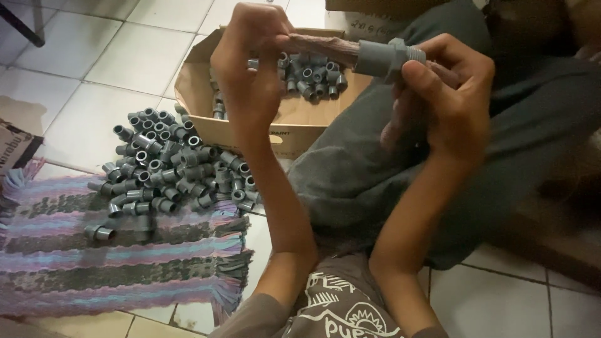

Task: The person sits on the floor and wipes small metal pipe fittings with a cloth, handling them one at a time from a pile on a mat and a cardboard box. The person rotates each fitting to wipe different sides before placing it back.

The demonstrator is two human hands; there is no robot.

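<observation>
Both forearms rise from the bottom edge of the view, above a brown printed shirt (338, 310), and meet near the top. Left hand (250, 66): raised, back toward the camera, fingers curled shut around the near end of a brown rod (325, 47) that runs level toward the right. Right hand (447, 94): fingers and thumb pinched around a grey threaded pipe fitting (385, 57) seated on the rod's far end; thumb lies across the fitting's lower side. Right hand slightly blurred. Fitting sits at upper centre of the view, between the two hands, over the person's lap.

Below the hands: grey trousers (375, 163) on a bent leg. Beside the knee, an open cardboard box (294, 128) holds a small cluster of grey fittings (313, 72) against its far wall. Just left of the box, a larger heap of grey fittings (169, 166) lies partly on the floor, partly on a striped woven mat (113, 269) in purple, grey and pale blue with a fringed edge. One fitting (100, 233) lies apart from the heap on the mat.

Floor (125, 56): pale square tiles with dark grout. Corner of another cardboard carton (12, 147) at far left.
</observation>
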